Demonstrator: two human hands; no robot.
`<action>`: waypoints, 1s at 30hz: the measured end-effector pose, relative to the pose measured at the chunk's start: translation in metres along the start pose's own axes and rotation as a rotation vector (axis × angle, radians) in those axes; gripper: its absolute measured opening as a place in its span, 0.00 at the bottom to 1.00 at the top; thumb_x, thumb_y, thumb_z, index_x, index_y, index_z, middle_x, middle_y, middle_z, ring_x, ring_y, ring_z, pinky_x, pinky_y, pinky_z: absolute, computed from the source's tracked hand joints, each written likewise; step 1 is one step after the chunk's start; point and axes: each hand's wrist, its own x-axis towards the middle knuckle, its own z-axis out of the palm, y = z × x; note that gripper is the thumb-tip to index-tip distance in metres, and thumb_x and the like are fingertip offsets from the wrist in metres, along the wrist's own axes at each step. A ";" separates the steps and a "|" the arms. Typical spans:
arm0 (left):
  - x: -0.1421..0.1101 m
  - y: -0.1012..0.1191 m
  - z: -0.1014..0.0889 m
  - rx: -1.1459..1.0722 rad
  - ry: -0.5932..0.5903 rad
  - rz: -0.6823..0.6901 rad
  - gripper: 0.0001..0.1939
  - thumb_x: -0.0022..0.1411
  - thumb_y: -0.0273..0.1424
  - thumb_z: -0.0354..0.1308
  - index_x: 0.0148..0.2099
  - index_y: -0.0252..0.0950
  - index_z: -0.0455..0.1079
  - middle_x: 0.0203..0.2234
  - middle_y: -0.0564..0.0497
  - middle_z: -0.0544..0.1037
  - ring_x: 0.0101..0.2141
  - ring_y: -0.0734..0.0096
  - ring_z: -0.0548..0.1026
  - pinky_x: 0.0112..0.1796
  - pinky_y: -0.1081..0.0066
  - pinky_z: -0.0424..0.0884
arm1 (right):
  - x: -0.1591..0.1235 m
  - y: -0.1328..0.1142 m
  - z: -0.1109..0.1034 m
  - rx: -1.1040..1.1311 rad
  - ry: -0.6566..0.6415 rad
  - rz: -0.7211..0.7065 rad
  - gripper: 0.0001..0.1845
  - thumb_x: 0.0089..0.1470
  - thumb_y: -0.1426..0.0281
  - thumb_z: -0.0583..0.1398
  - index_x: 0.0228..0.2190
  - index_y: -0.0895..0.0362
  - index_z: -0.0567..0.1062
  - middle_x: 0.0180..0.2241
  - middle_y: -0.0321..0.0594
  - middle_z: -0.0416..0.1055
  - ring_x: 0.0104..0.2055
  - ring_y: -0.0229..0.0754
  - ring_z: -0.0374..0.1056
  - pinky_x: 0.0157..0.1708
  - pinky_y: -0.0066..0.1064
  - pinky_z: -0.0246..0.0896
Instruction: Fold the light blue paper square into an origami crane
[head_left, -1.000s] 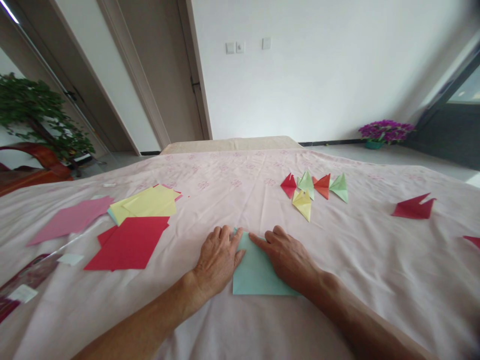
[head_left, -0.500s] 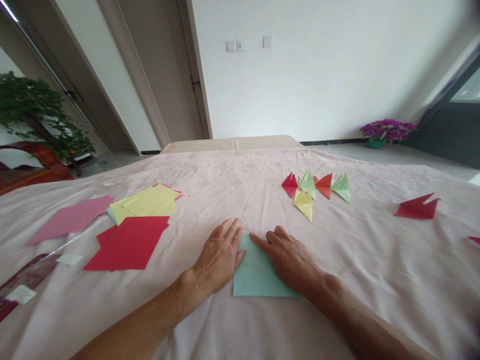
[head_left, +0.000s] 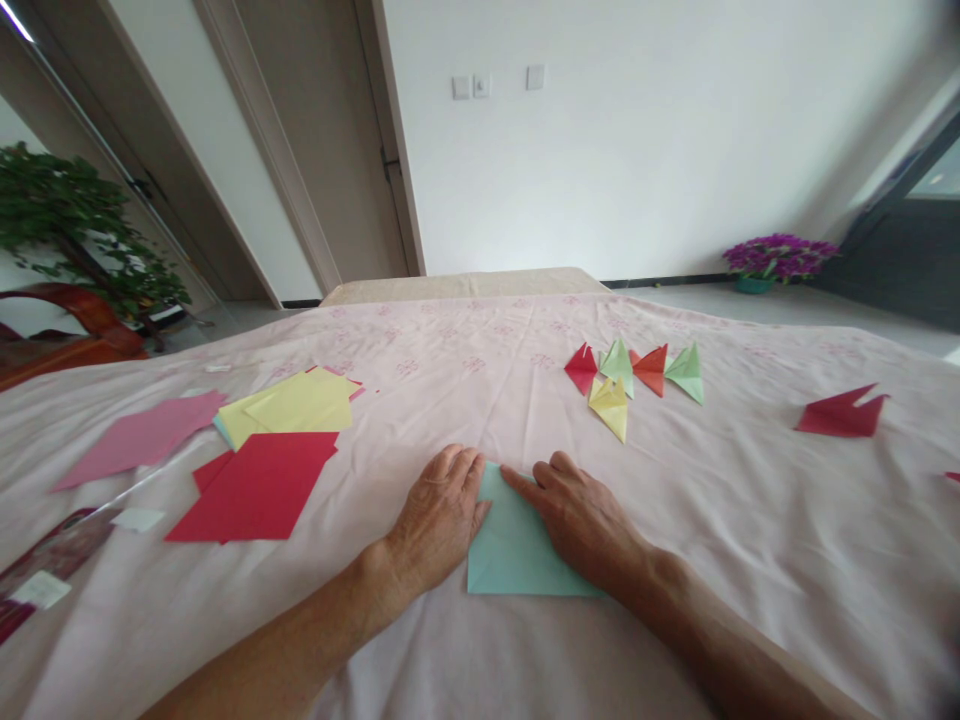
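Observation:
A light blue folded paper (head_left: 510,555) lies on the pink cloth (head_left: 480,400) close in front of me. My left hand (head_left: 439,515) rests palm down at the paper's left edge, fingers loosely curled on the cloth and holding nothing. My right hand (head_left: 581,520) lies flat on the paper's right half, its forefinger stretched toward the top corner and pressing the sheet down.
Red sheets (head_left: 255,485), yellow sheets (head_left: 296,405) and a pink sheet (head_left: 142,435) lie at the left. Several small folded paper pieces (head_left: 626,380) cluster at the far middle right. A dark red folded piece (head_left: 840,415) sits further right. A potted plant (head_left: 67,230) stands at far left.
My left hand's fingers stretched out half a second ago and have curled back a little. The right hand and the blue paper have stayed in place.

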 end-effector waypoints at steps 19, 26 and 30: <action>0.002 0.003 0.000 0.054 -0.006 0.006 0.21 0.67 0.35 0.49 0.60 0.32 0.61 0.52 0.41 0.71 0.55 0.57 0.65 0.55 0.58 0.60 | 0.000 0.000 0.001 -0.023 -0.012 -0.008 0.26 0.59 0.75 0.51 0.58 0.52 0.61 0.37 0.43 0.67 0.39 0.46 0.57 0.33 0.33 0.54; 0.004 0.003 -0.003 0.026 -0.034 0.018 0.22 0.66 0.34 0.50 0.60 0.34 0.61 0.51 0.42 0.71 0.53 0.59 0.67 0.57 0.56 0.56 | -0.002 0.001 0.002 -0.060 -0.008 -0.017 0.27 0.59 0.76 0.51 0.59 0.53 0.59 0.37 0.43 0.68 0.39 0.46 0.57 0.32 0.33 0.53; 0.001 0.002 -0.005 0.030 -0.042 0.008 0.23 0.66 0.35 0.52 0.61 0.37 0.60 0.53 0.43 0.70 0.53 0.59 0.67 0.59 0.53 0.53 | -0.008 0.004 -0.002 -0.095 -0.016 -0.017 0.27 0.59 0.76 0.52 0.59 0.52 0.60 0.38 0.43 0.67 0.39 0.46 0.58 0.33 0.34 0.54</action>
